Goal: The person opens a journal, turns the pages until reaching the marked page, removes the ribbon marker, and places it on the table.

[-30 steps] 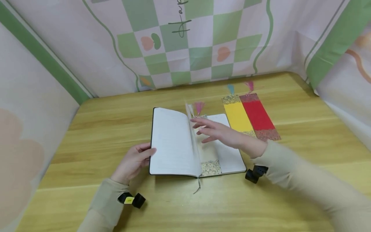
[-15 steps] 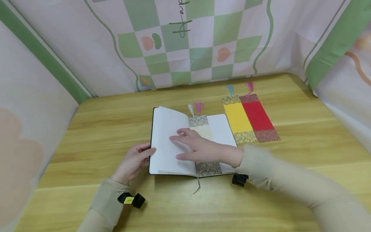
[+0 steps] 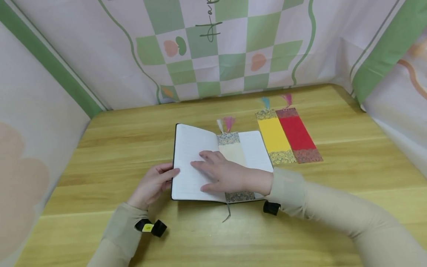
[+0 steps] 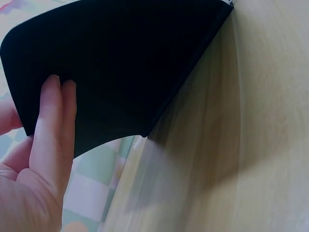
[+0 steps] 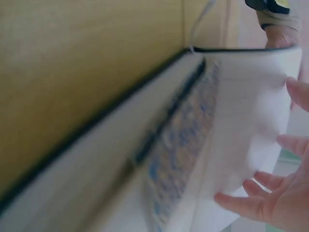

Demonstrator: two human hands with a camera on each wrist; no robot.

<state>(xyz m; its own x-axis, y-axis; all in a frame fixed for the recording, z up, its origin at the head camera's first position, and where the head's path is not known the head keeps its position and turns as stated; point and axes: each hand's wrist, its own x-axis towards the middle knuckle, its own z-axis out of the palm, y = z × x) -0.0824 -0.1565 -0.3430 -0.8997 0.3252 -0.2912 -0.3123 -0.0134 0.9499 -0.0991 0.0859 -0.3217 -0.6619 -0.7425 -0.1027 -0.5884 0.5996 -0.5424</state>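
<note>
A black-covered notebook [image 3: 191, 144] lies open in the head view, its left side lifted off the table. My left hand [image 3: 153, 185] holds that side's outer edge, thumb on the page; the left wrist view shows fingers [image 4: 50, 116] under the black cover [image 4: 120, 63]. Across the gutter reaches my right hand [image 3: 227, 172], fingers spread at the left page; contact is uncertain. A cream bookmark [image 3: 230, 148] with patterned ends lies along the gutter on the right page, partly under my right hand. White and pink tassels [image 3: 228, 123] stick out above it.
Right of the notebook, a yellow bookmark [image 3: 275, 135] with a blue tassel and a red bookmark [image 3: 297, 133] with a pink tassel lie side by side on the wooden table [image 3: 116, 148]. A grey ribbon [image 3: 228, 213] hangs from the notebook's spine. Patterned cloth [image 3: 207, 66] stands behind.
My right hand has moved left from the gutter onto the left-page side. A loose page, raised earlier, now lies flat against the left pages. My left hand keeps its hold.
</note>
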